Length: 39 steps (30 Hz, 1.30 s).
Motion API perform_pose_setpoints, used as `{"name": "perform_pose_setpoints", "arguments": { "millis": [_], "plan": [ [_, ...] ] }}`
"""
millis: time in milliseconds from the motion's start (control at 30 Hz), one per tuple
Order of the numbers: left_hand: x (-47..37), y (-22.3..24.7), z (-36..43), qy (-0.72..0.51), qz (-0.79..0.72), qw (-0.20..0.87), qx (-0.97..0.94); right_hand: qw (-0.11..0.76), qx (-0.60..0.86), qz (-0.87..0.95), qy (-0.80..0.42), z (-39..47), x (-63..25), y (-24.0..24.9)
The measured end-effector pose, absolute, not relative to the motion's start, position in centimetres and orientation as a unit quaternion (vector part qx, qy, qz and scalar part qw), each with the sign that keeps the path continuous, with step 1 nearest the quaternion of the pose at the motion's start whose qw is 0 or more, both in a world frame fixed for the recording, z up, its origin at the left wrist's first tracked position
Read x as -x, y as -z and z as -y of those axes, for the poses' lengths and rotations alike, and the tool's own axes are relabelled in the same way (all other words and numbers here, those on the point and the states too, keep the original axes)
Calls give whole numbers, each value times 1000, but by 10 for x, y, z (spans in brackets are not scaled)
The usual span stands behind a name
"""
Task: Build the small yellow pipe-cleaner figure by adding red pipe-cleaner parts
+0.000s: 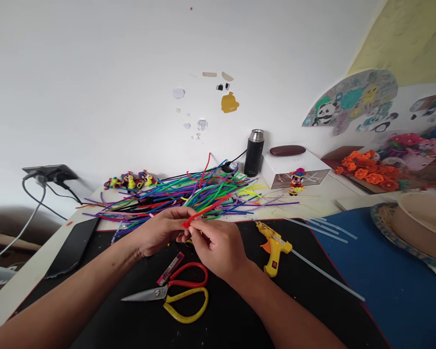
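A red pipe cleaner (211, 208) is pinched between my two hands, its free end pointing up and right and its lower end bent into a small curl. My left hand (164, 230) is closed on it from the left. From the right, my right hand (218, 247) grips it with thumb and fingers. A bit of yellow shows under the fingers, too hidden to make out. Just below my hands lie scissors (157, 293) with one red and one yellow handle, slightly open, beside a small red box (170, 268). Behind my hands spreads a pile of coloured pipe cleaners (218, 186).
A yellow glue gun (275, 247) with a glue stick lies right of my hands on the black mat (240, 315). Further back stand a black flask (254, 154), a white box (294, 167) and a small figure (296, 182). A black phone-like slab (72, 247) lies left.
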State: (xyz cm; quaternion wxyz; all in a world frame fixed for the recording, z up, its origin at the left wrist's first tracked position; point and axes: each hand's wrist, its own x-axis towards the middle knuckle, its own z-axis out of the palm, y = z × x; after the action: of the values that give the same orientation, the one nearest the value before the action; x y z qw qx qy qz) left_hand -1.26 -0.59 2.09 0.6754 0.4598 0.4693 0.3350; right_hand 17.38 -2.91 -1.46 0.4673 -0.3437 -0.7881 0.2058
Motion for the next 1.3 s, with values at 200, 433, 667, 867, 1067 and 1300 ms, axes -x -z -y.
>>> {"name": "perform_pose_setpoints", "arguments": {
  "millis": [200,433,667,867,1067,1300],
  "plan": [
    [15,-41,18,-415,-433,459,-656,495,368,747,-247,28,-174,13],
    [22,-49,19,-323,-412,373,-766,489,374,743,-263,28,-172,16],
    [23,-44,18,-317,-440,346,-765,495,367,745,-255,29,-172,14],
    [23,-40,23,-313,-468,393,-727,495,375,742,-254,28,-175,15],
    [18,-34,33,-348,-499,465,-643,520,379,726,-242,25,-177,12],
    [9,-39,37,-385,-503,493,-597,519,361,751,-190,25,-176,13]
  ]
}}
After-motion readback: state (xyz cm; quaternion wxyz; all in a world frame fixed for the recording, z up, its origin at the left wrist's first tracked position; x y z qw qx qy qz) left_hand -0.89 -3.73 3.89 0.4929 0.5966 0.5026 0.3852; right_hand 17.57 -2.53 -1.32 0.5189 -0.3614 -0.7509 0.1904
